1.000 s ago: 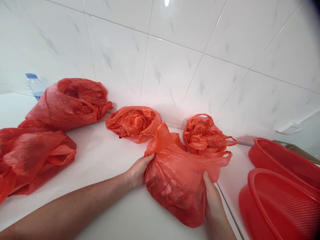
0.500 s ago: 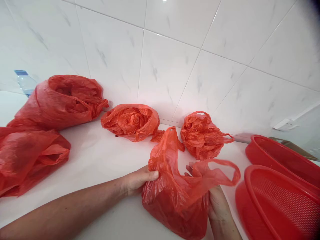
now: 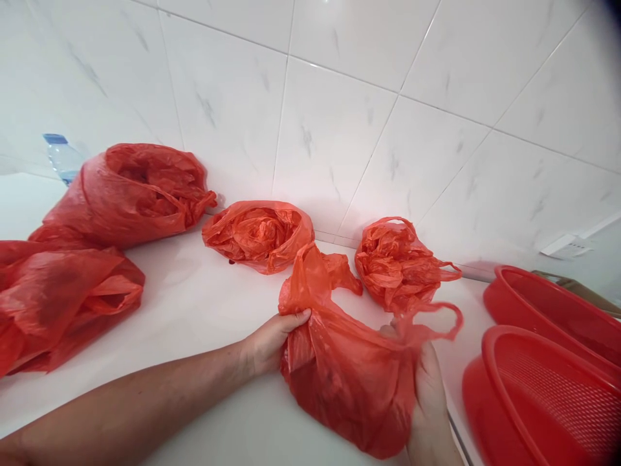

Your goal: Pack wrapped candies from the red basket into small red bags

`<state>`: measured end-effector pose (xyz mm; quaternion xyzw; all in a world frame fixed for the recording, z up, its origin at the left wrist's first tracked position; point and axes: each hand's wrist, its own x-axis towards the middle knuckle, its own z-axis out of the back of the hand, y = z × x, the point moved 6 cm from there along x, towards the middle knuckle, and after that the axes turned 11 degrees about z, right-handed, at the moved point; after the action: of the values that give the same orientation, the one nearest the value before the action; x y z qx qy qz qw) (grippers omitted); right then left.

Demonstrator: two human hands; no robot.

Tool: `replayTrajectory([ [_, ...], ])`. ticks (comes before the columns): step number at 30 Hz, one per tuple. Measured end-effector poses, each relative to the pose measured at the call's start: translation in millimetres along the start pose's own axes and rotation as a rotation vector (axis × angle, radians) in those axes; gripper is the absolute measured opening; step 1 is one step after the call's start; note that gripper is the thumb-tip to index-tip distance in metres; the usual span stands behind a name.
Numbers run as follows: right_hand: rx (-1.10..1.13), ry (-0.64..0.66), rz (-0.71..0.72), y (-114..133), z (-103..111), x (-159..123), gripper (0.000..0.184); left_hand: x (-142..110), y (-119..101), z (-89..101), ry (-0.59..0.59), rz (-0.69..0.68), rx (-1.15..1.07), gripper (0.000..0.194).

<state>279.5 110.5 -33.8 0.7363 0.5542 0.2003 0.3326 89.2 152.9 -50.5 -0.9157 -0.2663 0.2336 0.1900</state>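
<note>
My left hand (image 3: pixel 272 343) and my right hand (image 3: pixel 427 401) both grip a crumpled red plastic carrier bag (image 3: pixel 344 388) on the white countertop (image 3: pixel 194 304). Its bulging lower part sags towards me, and a handle loop sticks out past my right hand. Just beyond it sit two stuffed red bags, one (image 3: pixel 258 236) in the middle and one (image 3: pixel 400 265) nearly touching the held bag. Two larger red bags lie at the left, an open one (image 3: pixel 130 194) resting on the wall side and a flatter one (image 3: pixel 58 304) in front of it. What the bags contain is hidden.
Two stacked red plastic colanders, a near one (image 3: pixel 548 395) and a far one (image 3: pixel 543 304), stand at the right. A clear water bottle with a blue cap (image 3: pixel 63 158) stands behind the left bags. White marble-look tiles (image 3: pixel 334 129) rise behind the counter.
My hands have come closer together, gathering the bag's top, which was spread wider before. The handle loop now lies lower over my right hand. The other bags have not moved.
</note>
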Motion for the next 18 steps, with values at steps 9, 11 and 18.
replayTrajectory([
  [9,-0.07,0.013,-0.065,-10.9,-1.2,-3.7,0.014,-7.3,-5.8,-11.2,0.165,-0.091,0.074,0.041],
  [11,-0.011,-0.008,-0.042,-9.0,-3.7,-3.6,0.015,-7.0,-5.3,-11.3,0.177,-0.102,0.093,0.042],
  [18,0.201,0.108,-0.057,-4.6,-20.2,-10.6,0.017,-2.1,-3.2,-4.6,0.086,-0.106,0.101,0.037],
])
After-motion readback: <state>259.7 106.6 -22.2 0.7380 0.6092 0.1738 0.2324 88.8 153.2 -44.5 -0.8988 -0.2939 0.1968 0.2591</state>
